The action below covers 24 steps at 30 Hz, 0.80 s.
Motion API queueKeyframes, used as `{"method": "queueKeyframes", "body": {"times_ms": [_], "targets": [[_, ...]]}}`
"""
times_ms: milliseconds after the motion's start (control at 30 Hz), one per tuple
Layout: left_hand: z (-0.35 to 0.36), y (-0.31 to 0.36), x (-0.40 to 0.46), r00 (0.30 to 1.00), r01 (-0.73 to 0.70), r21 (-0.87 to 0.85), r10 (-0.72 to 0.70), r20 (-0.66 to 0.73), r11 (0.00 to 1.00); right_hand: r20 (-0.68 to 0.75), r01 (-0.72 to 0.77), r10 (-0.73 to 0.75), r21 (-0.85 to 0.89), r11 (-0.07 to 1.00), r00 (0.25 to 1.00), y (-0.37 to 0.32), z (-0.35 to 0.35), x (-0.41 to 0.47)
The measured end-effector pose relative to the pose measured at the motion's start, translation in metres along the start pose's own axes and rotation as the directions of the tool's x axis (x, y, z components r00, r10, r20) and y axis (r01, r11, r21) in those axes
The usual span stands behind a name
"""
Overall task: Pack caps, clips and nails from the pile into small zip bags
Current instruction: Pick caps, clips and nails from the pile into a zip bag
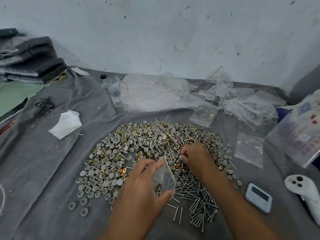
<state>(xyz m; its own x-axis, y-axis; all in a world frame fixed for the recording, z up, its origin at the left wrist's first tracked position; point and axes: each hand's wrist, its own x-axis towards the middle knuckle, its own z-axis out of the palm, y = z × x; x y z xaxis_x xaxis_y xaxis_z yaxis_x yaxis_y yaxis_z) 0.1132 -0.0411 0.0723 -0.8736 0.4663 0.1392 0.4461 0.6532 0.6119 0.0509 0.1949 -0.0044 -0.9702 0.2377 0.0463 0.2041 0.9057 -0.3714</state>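
Pile point(152, 153): grey caps, brass clips and steel nails heaped on a grey cloth point(43, 170), in front of the person.
Left hand point(138, 184): fingers and thumb curled round a small clear zip bag point(163, 177), holding its mouth up and open.
Bag contents: a few brass clips and at least one nail show through the plastic, so this bag looks partly filled.
Right hand point(192, 155): just beyond the bag, fingertips down in the pile, pinching what looks like nails; the exact piece is hard to tell.
Done: filled bags point(242, 104) lie heaped at the far right.
Left: most of the pile, and empty bags point(147, 94) wait at the back.
Nearby: white timer point(258, 198) at the right.
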Motion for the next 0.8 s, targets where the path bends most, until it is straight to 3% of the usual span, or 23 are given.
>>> {"method": "queueKeyframes", "body": {"times_ms": [133,233,300,400,467,600,800], "targets": [[0.000,0.000,0.001,1.000,-0.004,0.016,0.004,0.010,1.000,-0.039,-0.025,0.026,0.026,0.999,0.999,-0.003,-0.013,-0.008],[0.000,-0.001,0.001,1.000,-0.008,0.017,0.008,-0.005,1.000,-0.056,0.019,0.000,0.331,0.943,0.998,-0.010,-0.045,-0.028],[0.001,-0.003,0.002,1.000,-0.012,0.005,0.013,-0.024,1.000,-0.059,0.150,-0.139,0.458,0.876,0.989,-0.025,-0.071,-0.053],[0.003,-0.005,0.003,0.999,-0.026,-0.006,0.026,-0.041,1.000,-0.074,0.372,-0.372,0.369,0.852,0.925,-0.053,-0.094,-0.087],[0.004,-0.004,0.003,0.999,-0.035,-0.008,0.035,-0.042,0.999,-0.033,0.433,-0.441,0.271,0.860,0.897,-0.066,-0.097,-0.099],[0.006,0.000,0.003,0.999,-0.027,-0.031,0.026,-0.048,0.999,0.032,0.448,-0.455,0.131,0.884,0.890,-0.074,-0.094,-0.106],[0.002,0.002,0.001,0.999,-0.025,-0.037,0.023,-0.038,0.999,-0.091,0.452,-0.445,0.079,0.889,0.891,-0.080,-0.098,-0.109]]}}
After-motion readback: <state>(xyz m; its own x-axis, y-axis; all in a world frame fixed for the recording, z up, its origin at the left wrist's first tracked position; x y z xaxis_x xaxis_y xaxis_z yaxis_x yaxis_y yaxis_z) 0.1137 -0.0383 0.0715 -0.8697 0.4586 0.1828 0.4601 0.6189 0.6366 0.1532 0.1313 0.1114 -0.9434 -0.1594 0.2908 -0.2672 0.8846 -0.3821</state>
